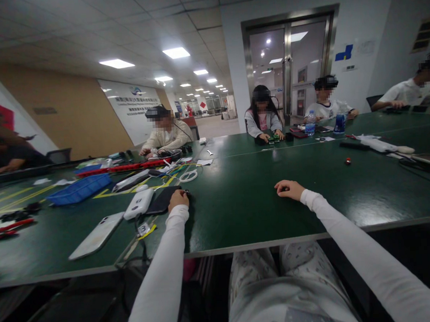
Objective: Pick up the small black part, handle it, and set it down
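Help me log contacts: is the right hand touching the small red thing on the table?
Apart. The head view shows bare green table between the right hand and the small red thing.

My table is a plain dark green, with yellow tape lines at ten o'clock. My sleeves are white. At six o'clock, my trousers are pale grey with a small scattered print. By my left hand lies a black pad. At nine o'clock of the pad is a white device, and at eight o'clock a white phone. The tray at ten o'clock is blue, and the strip behind it is red. At one o'clock of my right hand sits a small red thing.
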{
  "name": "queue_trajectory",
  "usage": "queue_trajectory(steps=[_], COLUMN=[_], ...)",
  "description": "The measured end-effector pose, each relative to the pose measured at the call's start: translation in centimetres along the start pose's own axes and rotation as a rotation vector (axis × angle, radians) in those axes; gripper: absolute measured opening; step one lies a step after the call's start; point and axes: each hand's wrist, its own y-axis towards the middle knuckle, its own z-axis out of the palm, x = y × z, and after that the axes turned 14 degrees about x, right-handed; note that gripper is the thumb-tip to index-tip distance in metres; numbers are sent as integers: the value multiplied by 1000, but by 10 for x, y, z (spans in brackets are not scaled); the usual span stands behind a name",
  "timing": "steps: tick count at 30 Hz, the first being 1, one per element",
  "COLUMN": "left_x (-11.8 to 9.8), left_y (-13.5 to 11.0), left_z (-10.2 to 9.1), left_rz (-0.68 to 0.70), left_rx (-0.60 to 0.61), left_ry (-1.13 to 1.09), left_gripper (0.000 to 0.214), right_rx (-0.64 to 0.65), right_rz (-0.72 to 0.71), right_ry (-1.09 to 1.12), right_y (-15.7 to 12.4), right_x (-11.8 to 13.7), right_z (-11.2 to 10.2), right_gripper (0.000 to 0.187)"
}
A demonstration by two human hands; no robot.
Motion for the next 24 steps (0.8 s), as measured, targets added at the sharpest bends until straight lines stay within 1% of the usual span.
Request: queue_trajectory(steps=[7, 17, 24], left_x=[4, -3, -1], left_y=[4, -5, -2], left_z=[3, -4, -1], left_rz=[25, 27, 48], left_rx=[-6, 18, 7], left_ry=[-4, -18, -9], left_gripper=[22, 22, 23], right_rx=[1, 0, -2], right_rz=[0, 10, 6], right_ry=[-7, 14, 10], right_y=[0, 0, 0], right_x=[0, 1, 0], right_z=[-1, -1, -1], right_gripper=[8, 9, 8])
